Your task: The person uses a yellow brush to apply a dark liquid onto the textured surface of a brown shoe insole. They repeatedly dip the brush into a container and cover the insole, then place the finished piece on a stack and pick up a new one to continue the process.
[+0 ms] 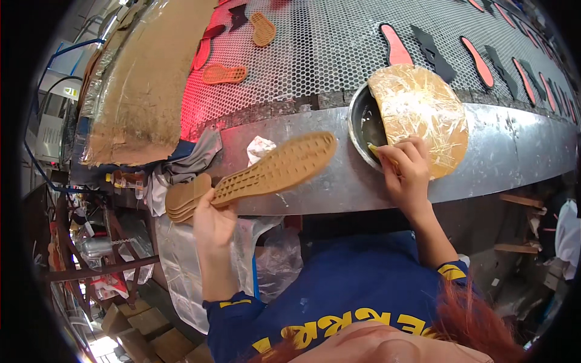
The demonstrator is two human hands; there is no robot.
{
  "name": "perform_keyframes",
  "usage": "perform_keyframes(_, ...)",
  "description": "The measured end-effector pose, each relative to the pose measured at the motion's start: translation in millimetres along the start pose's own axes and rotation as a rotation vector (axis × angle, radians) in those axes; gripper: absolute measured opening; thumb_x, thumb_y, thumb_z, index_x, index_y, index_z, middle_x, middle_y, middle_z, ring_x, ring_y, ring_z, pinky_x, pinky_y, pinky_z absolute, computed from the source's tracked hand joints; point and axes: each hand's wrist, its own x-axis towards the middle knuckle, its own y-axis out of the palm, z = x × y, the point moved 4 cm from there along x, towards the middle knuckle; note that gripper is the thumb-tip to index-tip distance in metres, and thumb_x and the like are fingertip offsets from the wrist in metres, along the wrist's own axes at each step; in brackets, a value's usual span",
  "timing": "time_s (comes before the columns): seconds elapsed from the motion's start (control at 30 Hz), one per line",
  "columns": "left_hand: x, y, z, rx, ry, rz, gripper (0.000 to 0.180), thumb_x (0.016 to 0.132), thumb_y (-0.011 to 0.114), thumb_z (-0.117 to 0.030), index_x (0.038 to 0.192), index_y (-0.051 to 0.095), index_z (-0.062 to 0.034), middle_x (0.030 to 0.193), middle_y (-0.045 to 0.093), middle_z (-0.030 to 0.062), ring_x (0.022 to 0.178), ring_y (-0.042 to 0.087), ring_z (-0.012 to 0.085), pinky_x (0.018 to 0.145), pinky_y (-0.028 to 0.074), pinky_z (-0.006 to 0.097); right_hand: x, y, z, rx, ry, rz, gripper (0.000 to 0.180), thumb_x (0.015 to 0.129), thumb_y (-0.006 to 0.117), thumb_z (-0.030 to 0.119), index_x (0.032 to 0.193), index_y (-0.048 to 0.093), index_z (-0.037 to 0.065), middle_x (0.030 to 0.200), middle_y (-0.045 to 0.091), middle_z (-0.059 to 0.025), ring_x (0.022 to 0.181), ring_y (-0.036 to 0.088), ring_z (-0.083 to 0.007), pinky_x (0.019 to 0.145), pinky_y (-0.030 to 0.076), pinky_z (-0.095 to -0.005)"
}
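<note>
My left hand (212, 219) grips a tan rubber shoe sole (275, 167) by its heel end, tread side up, and holds it level over the metal ledge (502, 151). More tan soles (184, 196) lie stacked under the same hand. My right hand (407, 171) is closed on a small yellowish brush (378, 151) at the rim of a dark round glue pot (366, 124). A tan lid wrapped in clear film (420, 115) half covers the pot.
Behind the ledge runs a mesh conveyor belt (327, 42) with tan soles (225, 74), pink insoles (394, 47) and black pieces (431, 49) on it. A cardboard sheet (142, 78) lies at left, crumpled paper (260, 148) on the ledge, boxes and clutter below left.
</note>
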Motion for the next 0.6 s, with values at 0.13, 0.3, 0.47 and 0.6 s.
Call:
perform_keyframes(0.13, 18.4, 3.7, 53.3, -0.165, -0.099, -0.129, 0.027, 0.094, 0.044, -0.006, 0.115, 0.049, 0.0118, 0.114, 0.061, 0.0217, 0.108, 0.060, 0.0332, 0.089, 0.056, 0.041, -0.7, -6.3, -3.2, 0.118, 0.073, -0.055, 0.016, 0.073, 0.070, -0.001, 0.087, 0.069, 0.006, 0.076, 0.058, -0.0069, 0.080, 0.053, -0.0272, 0.077, 0.044, -0.0379)
perform_keyframes(0.3, 6.6, 36.9, 102.7, -0.081, -0.172, 0.078, 0.034, 0.094, 0.048, -0.005, 0.124, 0.045, 0.0102, 0.119, 0.058, 0.0204, 0.108, 0.060, 0.0315, 0.096, 0.053, 0.042, -9.8, -2.1, -21.1, 0.453, 0.408, 0.013, 0.011, 0.082, 0.066, 0.000, 0.091, 0.068, 0.005, 0.080, 0.060, -0.0057, 0.073, 0.056, -0.0146, 0.061, 0.046, -0.0261)
perform_keyframes(0.47, -0.6, 38.7, 133.6, -0.326, -0.429, 0.598, 0.074, 0.079, 0.061, 0.004, 0.142, 0.023, 0.0012, 0.144, 0.032, 0.0215, 0.123, 0.047, 0.0406, 0.083, 0.057, 0.055, -16.5, -7.0, -30.7, 0.921, 0.720, -0.029, 0.014, 0.093, 0.058, 0.004, 0.107, 0.060, 0.001, 0.086, 0.059, -0.0021, 0.066, 0.055, -0.0048, 0.058, 0.046, -0.0192)
perform_keyframes(0.6, -7.9, 61.5, 132.1, 0.162, -0.285, 0.599, 0.089, 0.076, 0.059, 0.007, 0.149, 0.012, -0.0140, 0.146, 0.030, 0.0224, 0.114, 0.053, 0.0379, 0.084, 0.056, 0.055, -16.8, -9.9, -36.3, 1.004, 0.698, -0.225, 0.017, 0.096, 0.053, 0.010, 0.108, 0.059, -0.001, 0.090, 0.062, -0.0073, 0.068, 0.058, -0.0094, 0.062, 0.048, -0.0217)
